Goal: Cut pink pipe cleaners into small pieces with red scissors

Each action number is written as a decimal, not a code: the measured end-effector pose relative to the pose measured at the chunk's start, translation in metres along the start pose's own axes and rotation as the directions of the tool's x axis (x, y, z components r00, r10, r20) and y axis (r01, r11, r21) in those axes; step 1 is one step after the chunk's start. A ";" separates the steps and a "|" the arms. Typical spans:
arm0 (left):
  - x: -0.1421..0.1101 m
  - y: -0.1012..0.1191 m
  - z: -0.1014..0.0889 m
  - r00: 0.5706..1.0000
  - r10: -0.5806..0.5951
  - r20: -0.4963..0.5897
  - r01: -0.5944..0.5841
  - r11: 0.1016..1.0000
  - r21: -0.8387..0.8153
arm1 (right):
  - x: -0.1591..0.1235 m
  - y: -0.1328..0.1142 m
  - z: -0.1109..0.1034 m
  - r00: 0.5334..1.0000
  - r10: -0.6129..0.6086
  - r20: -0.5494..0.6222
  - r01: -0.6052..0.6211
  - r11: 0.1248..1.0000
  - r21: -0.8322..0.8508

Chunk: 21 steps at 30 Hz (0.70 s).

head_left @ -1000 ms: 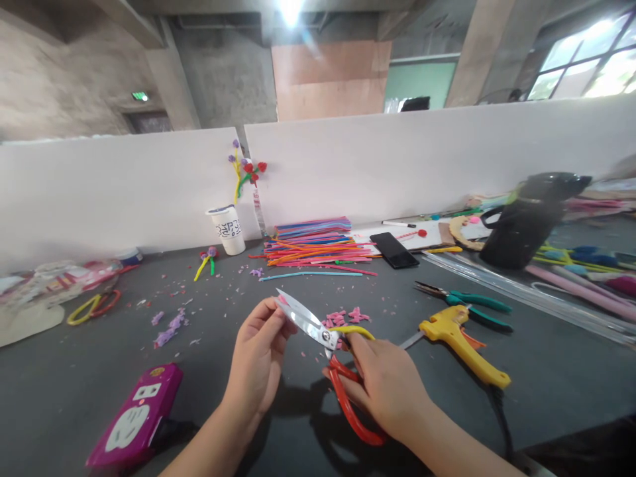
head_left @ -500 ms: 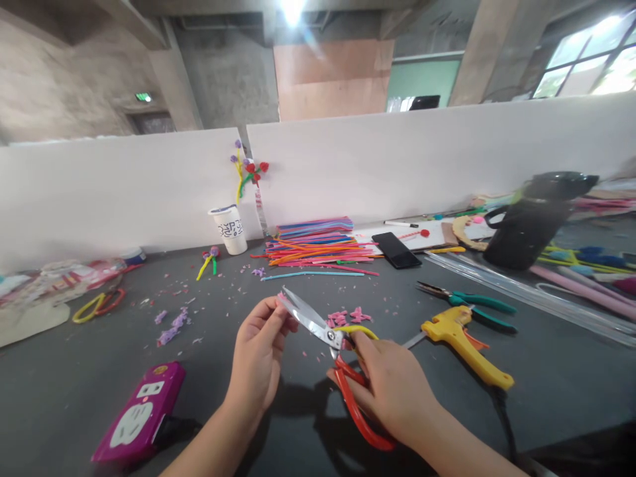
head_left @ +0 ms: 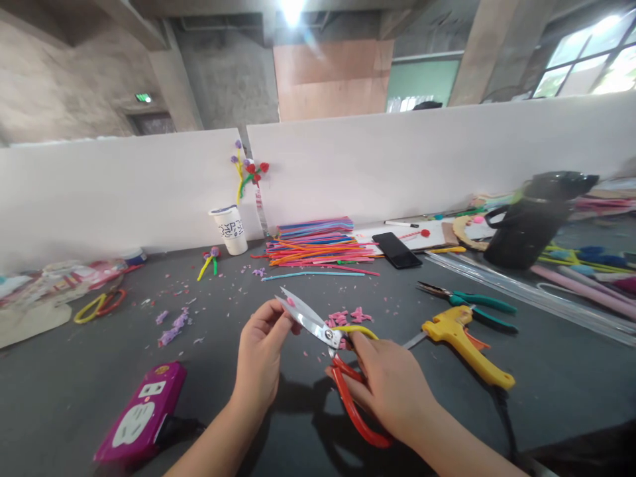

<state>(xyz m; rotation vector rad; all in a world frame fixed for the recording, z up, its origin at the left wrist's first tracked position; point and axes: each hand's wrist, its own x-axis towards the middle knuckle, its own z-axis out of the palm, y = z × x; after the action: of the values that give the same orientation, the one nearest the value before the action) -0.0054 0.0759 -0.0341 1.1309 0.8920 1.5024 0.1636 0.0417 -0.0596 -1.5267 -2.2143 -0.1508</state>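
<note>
My right hand (head_left: 395, 381) is wrapped round the handles of a pair of scissors (head_left: 311, 321), one handle red and one yellow. The blades point up and left, their tips slightly apart. At the blades, my left hand (head_left: 263, 348) is closed in a pinch, fingertips right beside the metal. A small pink bit of pipe cleaner (head_left: 291, 301) shows against the blade near the tips. Whatever else sits inside the left pinch is mostly hidden by the fingers and blade. Behind the scissors lie several short pink pipe-cleaner pieces (head_left: 338, 318) on the dark table.
Purple pieces (head_left: 173, 326) and a magenta power strip (head_left: 144, 414) lie to the left. On the right are a yellow glue gun (head_left: 464, 344), green-handled pliers (head_left: 484, 301) and a black jug (head_left: 529, 228). A pipe-cleaner bundle (head_left: 318, 248), phone (head_left: 396, 250) and white cup (head_left: 231, 230) stand behind.
The scissor tips have parted a little, and a pink bit now shows against the blade. Both hands have shifted only slightly.
</note>
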 end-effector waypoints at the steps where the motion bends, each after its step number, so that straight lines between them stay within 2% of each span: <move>1: 0.000 0.000 0.000 1.000 0.003 0.002 -0.003 1.000 0.016 | 0.000 0.000 -0.001 1.000 -0.006 -0.006 0.006 1.000 0.001; 4: 0.000 0.000 0.001 1.000 0.007 0.002 -0.007 1.000 0.008 | 0.000 0.001 -0.002 1.000 -0.012 -0.021 0.013 1.000 0.013; 10: 0.001 0.004 0.001 0.998 -0.045 -0.034 0.039 0.984 -0.175 | -0.002 0.001 -0.003 1.000 0.023 0.001 -0.023 0.998 0.059; 21: 0.001 0.003 -0.001 1.000 -0.025 -0.010 0.023 0.981 -0.191 | -0.003 0.000 -0.004 1.000 -0.005 0.027 0.004 0.999 0.039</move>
<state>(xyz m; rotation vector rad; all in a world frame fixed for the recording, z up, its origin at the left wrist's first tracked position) -0.0076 0.0763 -0.0317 0.9685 0.7495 1.5413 0.1659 0.0384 -0.0574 -1.5120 -2.2286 -0.0881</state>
